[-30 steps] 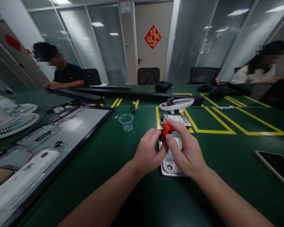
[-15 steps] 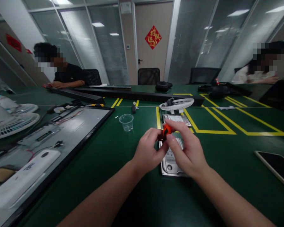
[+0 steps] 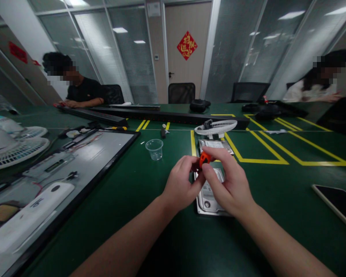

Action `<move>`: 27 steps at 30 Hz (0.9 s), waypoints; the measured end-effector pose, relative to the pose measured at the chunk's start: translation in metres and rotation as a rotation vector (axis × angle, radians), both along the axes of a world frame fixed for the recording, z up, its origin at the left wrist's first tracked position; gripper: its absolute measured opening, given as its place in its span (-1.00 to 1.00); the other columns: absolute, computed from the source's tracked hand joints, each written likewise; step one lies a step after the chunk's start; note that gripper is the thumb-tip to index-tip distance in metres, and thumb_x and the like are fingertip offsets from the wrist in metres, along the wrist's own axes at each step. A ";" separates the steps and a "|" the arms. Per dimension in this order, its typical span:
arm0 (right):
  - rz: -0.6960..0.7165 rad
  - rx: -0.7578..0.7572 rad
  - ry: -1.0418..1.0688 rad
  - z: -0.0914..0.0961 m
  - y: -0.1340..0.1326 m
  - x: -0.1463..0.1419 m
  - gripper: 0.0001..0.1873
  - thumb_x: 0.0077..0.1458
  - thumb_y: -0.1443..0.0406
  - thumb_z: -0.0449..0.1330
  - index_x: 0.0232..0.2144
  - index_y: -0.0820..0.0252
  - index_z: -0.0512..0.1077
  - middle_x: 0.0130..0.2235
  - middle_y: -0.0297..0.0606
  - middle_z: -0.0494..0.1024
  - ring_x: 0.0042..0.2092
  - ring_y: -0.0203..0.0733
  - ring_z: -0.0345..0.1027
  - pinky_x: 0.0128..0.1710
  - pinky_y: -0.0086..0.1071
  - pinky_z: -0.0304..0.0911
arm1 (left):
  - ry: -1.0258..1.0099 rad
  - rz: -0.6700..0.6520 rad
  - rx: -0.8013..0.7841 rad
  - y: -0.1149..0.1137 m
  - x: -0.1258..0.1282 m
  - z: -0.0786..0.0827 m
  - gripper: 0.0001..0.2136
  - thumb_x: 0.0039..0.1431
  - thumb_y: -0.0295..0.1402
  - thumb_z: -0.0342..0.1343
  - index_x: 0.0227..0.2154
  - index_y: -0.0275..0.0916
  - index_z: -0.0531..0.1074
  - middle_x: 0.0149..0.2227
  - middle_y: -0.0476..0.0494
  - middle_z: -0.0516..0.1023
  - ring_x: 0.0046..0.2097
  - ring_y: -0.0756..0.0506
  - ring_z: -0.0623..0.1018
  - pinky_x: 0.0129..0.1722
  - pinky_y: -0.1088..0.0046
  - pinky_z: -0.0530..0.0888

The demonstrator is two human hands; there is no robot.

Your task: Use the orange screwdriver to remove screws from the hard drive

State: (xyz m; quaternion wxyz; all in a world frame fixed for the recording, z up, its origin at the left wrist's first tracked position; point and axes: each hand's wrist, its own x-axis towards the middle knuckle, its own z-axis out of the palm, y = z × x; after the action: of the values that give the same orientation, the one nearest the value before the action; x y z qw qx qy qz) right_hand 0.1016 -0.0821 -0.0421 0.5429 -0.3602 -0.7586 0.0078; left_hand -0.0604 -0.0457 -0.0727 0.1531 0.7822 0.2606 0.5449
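An orange and black screwdriver [image 3: 204, 159] is seen almost end-on, its handle pinched between the thumb and fingers of my right hand [image 3: 229, 181]. My left hand [image 3: 182, 182] is closed too, thumb and forefinger together at the lower part of the screwdriver; its shaft and tip are hidden by my fingers. Below both hands a silver hard drive [image 3: 209, 206] lies flat on the green table, partly covered by them. Just beyond it is a second hard drive [image 3: 219, 144] with a pale label.
A clear plastic cup [image 3: 155, 150] stands left of my hands. Behind the drives is a white fan grille [image 3: 216, 127]. A large opened panel [image 3: 103, 148] fills the left side, and a phone [image 3: 337, 204] lies at right. Two people sit across the table [image 3: 127, 238].
The orange handle has turned a little between my right fingers, showing a different side. Both hands remain in nearly the same place above the hard drive.
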 end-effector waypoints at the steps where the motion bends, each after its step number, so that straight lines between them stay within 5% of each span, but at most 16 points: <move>1: 0.017 -0.011 0.002 0.000 0.000 0.000 -0.54 0.40 0.35 0.17 0.29 0.01 0.38 0.11 -0.13 0.59 0.11 0.00 0.49 0.13 -0.01 0.45 | 0.010 -0.001 0.001 0.000 0.000 0.000 -0.91 0.37 -0.45 0.15 -0.14 -0.19 0.37 -0.24 -0.07 0.51 -0.22 -0.07 0.50 -0.21 0.38 0.46; 14: -0.056 0.046 0.004 0.001 0.001 0.001 -0.56 0.30 0.37 0.31 0.19 0.06 0.43 -0.04 -0.20 0.57 -0.02 -0.07 0.48 0.01 -0.15 0.44 | -0.005 0.035 0.016 -0.001 0.000 -0.001 -0.84 0.26 -0.47 0.22 -0.16 -0.18 0.38 -0.23 -0.06 0.52 -0.22 -0.07 0.52 -0.22 0.41 0.46; 22: 0.014 -0.019 0.003 -0.002 -0.001 -0.001 -0.50 0.40 0.39 0.15 0.32 0.02 0.34 0.15 -0.16 0.59 0.15 -0.06 0.52 0.15 -0.13 0.44 | 0.062 0.003 0.040 0.000 -0.001 0.002 -0.95 0.41 -0.43 0.07 -0.23 -0.20 0.36 -0.28 -0.10 0.48 -0.23 -0.10 0.48 -0.22 0.35 0.41; 27: -0.024 0.029 -0.007 -0.001 0.003 -0.001 -0.53 0.35 0.39 0.24 0.25 0.01 0.39 0.04 -0.20 0.60 0.04 -0.08 0.52 0.07 -0.15 0.48 | 0.003 0.055 0.028 0.000 0.000 -0.001 -0.85 0.27 -0.46 0.19 -0.14 -0.19 0.38 -0.25 -0.07 0.50 -0.22 -0.09 0.49 -0.21 0.37 0.43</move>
State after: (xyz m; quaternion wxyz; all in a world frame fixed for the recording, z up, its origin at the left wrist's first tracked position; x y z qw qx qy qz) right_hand 0.1005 -0.0796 -0.0426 0.5456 -0.3615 -0.7560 -0.0108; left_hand -0.0601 -0.0454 -0.0737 0.1268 0.7776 0.2745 0.5512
